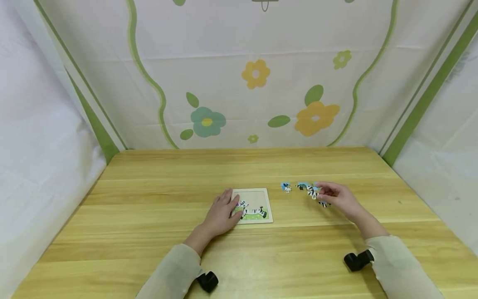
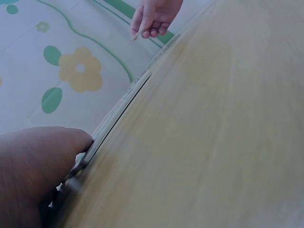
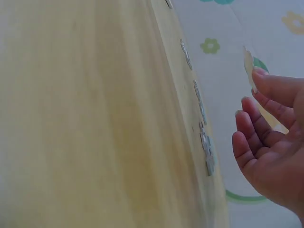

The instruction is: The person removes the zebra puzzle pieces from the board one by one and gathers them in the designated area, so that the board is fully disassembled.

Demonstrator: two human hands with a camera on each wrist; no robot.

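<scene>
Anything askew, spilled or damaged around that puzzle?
Nothing stands out: the left hand touches the flat board, loose pieces lie to the board's right, and the right hand pinches one raised piece. No damage shows.

Head view: looked forward and down from above and behind the right hand [image 1: 341,201], farthest from its grip.
Left wrist view: skimmed the wooden tabletop [image 2: 204,133] aslant, close by the left hand [image 2: 38,166], facing that grip.
Right wrist view: sat nearest the grip, aslant.
Both wrists: shared the right hand and floral backdrop [image 3: 223,95].

Diffuse light casts soft shadows on the tabletop [image 1: 276,249]; wrist views look hazy.
</scene>
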